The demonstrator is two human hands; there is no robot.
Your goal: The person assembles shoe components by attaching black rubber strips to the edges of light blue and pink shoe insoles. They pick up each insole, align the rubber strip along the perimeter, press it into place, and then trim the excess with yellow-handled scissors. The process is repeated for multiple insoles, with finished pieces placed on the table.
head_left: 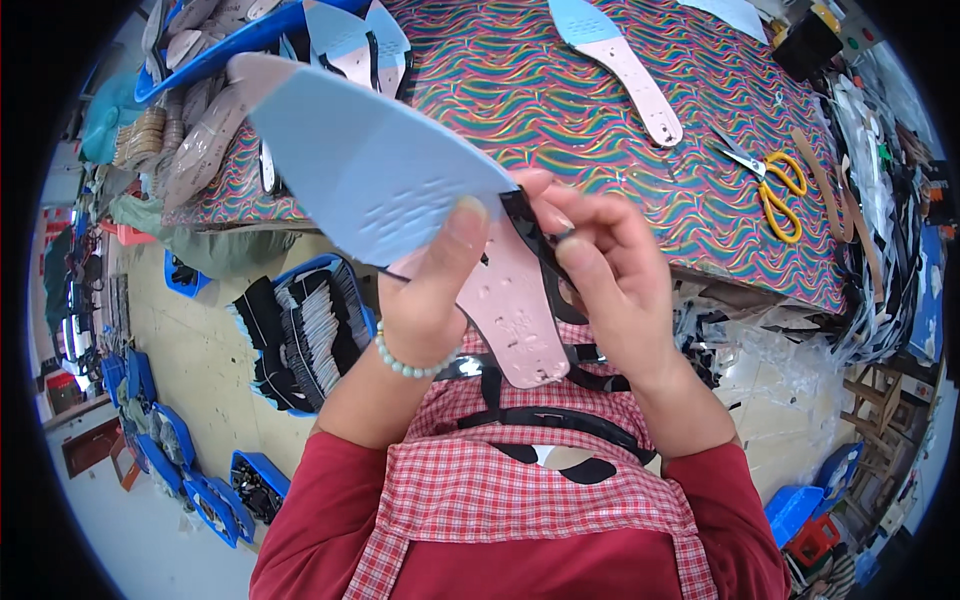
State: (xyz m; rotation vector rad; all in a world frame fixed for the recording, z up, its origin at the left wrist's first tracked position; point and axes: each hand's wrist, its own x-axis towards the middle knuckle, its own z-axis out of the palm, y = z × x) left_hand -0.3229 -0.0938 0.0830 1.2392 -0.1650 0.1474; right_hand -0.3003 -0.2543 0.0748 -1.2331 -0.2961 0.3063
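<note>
A shoe insole (370,150), light blue at the broad front and pink toward the narrow heel, is held up before my chest. My left hand (432,285) grips its middle, the thumb lying on the blue part and a beaded bracelet on the wrist. At the insole's right edge, my right hand (610,265) pinches a glossy black strip (532,225) between thumb and fingers. The strip lies along the edge where blue meets pink. Its lower end is partly hidden behind my right hand.
On the patterned tablecloth (500,100) lie another insole (625,75) and yellow-handled scissors (775,190). A blue bin (230,50) of insoles stands at the back left. Below the table's left side, another blue bin (362,300) holds stacked dark and pale pieces. Black strips (885,190) hang at the right.
</note>
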